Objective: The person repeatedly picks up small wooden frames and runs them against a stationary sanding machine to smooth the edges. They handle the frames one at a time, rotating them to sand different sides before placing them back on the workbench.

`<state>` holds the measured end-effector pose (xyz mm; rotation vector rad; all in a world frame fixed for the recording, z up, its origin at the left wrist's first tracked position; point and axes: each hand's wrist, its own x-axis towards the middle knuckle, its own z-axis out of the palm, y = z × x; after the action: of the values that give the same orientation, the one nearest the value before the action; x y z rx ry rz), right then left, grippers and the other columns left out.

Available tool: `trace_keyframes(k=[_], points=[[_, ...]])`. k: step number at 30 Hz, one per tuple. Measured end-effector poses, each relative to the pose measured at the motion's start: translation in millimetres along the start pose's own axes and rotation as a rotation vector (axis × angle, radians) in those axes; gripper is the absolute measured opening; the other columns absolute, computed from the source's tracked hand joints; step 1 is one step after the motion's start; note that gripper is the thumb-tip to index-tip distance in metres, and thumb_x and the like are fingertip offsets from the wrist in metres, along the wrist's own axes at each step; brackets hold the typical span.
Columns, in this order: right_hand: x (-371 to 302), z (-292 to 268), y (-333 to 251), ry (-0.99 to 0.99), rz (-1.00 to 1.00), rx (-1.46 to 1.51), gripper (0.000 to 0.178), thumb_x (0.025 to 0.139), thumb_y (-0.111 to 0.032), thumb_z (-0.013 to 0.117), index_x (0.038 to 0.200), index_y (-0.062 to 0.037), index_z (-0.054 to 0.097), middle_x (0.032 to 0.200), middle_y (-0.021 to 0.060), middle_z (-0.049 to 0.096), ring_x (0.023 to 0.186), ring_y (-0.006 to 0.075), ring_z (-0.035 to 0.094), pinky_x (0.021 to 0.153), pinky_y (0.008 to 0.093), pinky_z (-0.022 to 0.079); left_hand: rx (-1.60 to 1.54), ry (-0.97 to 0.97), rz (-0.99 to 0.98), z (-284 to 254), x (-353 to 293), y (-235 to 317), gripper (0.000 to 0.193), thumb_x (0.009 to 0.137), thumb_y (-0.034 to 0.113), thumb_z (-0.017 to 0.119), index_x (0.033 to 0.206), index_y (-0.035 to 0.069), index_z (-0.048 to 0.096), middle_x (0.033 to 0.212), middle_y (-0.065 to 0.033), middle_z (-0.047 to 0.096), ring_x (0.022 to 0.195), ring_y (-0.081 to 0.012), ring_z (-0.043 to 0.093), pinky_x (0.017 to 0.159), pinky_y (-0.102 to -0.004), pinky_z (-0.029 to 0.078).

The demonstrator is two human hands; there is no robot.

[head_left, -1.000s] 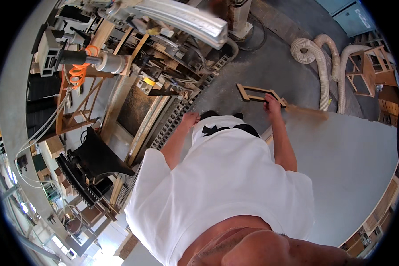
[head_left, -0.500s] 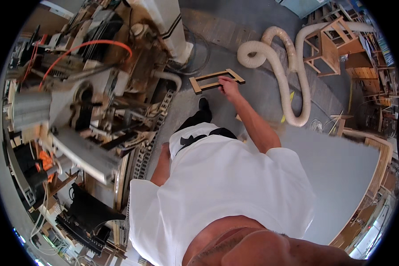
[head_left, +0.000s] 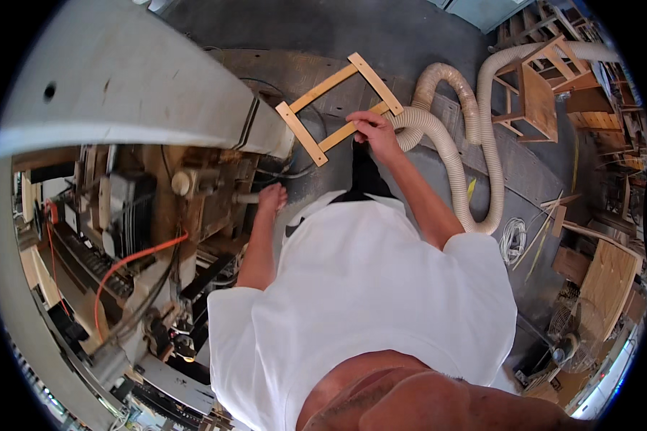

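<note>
A cluttered workshop with a dusty grey floor – a four-bar, light-brown wooden frame held out above it in the right hand.

The right hand's fingers are closed on the frame's near rail, right of its middle, the frame's right corner overlapping a thick, cream, ribbed hose in view. The left hand hangs apart from the frame, beside the machinery – too small to tell whether its fingers grip anything. Farther out, a large, pale grey metal beam fills the upper left, with a thin orange hose below it. To the right are a brown wooden chair, a coil of white cable and a round wire-caged fan.
</note>
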<state>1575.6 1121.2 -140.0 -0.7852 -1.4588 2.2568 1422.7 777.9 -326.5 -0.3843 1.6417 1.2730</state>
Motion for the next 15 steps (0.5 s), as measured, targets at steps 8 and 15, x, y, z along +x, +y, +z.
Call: trace_keyframes(k=[8,15], points=[[178.6,-71.5,-85.1,-0.026,0.094,-0.066,0.018,0.092,-0.005,0.059,0.104,-0.0046,0.072,0.084,0.0000,0.065,0.066,0.0080,0.057,0.062,0.0219,0.047,-0.291,-0.245,0.127,184.0,31.7,237.7,0.069,0.099,0.057,0.041,0.137,0.000,0.043,0.129,-0.0163,0.057,0.113,-0.0261,0.058,0.098,-0.0426,0.048],[340.7,-82.8,-120.9,-0.047,0.102,-0.101,0.017,0.092,-0.008,0.060,0.104,-0.0045,0.072,0.080,-0.0004,0.063,0.065,0.0082,0.057,0.060,0.0228,0.046,-0.352,-0.491,0.182,270.9,74.7,406.3,0.067,0.098,0.059,0.042,0.130,0.001,0.049,0.123,-0.0167,0.060,0.114,-0.0303,0.060,0.097,-0.0467,0.048]])
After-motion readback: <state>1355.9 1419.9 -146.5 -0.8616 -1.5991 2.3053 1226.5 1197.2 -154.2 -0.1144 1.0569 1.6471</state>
